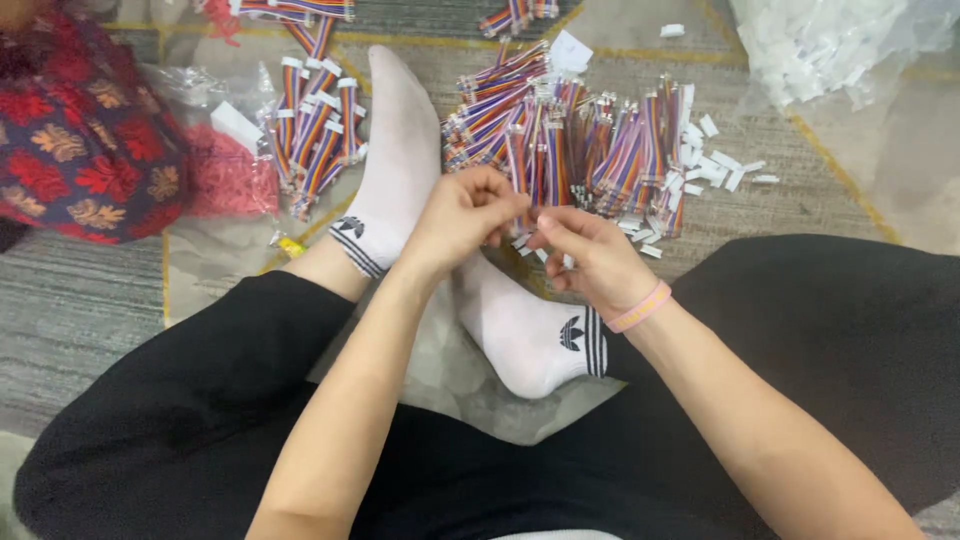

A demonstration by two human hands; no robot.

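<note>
Black trousers (200,420) | both hands (460,215) (590,255) pinching cable (522,170) | ribbon-cable pile (590,140) beyond socks (400,150)

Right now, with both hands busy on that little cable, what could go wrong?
The left hand and right hand pinch one ribbon cable above the cable pile; a tug might snag neighbours and scatter them. The loose white connectors lie beside the pile, so a sweep of the wrist or a shifting foot could knock them away.
</note>
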